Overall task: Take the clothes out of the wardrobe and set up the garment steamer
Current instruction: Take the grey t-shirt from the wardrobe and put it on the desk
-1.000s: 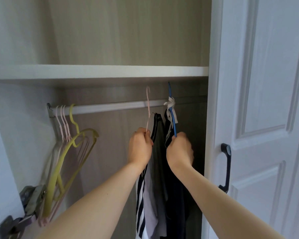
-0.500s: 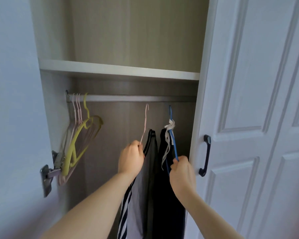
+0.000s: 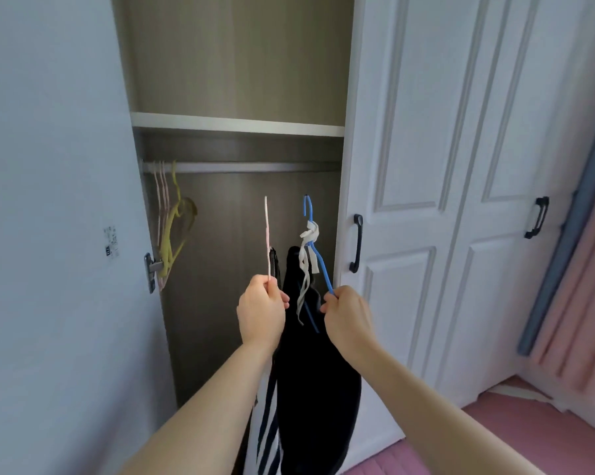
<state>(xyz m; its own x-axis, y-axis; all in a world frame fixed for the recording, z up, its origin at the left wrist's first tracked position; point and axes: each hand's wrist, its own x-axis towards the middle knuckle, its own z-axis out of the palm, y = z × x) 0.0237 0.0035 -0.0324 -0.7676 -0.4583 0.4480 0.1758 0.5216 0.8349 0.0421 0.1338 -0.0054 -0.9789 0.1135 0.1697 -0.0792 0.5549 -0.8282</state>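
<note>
My left hand (image 3: 260, 311) grips the neck of a pink hanger (image 3: 267, 234), from which a striped navy and white garment (image 3: 267, 437) hangs. Beside it my right hand (image 3: 345, 313) grips a blue hanger (image 3: 315, 248) with white straps (image 3: 306, 265) knotted round its neck; a black garment (image 3: 315, 389) hangs from it. Both hangers are off the wardrobe rail (image 3: 255, 167), held in front of the open compartment and below rail height. No garment steamer is in view.
Several empty pink and yellow hangers (image 3: 172, 231) stay on the rail's left end. The open door (image 3: 49, 234) stands at left, with its hinge (image 3: 151, 269) beside them. Closed white doors with black handles (image 3: 357, 248) stand at right. Pink curtain (image 3: 584, 269) and pink floor (image 3: 515, 437) lie far right.
Both hangers have come off the rail and moved down and toward me with their garments. The view has pulled back from the wardrobe, showing more of the doors and floor.
</note>
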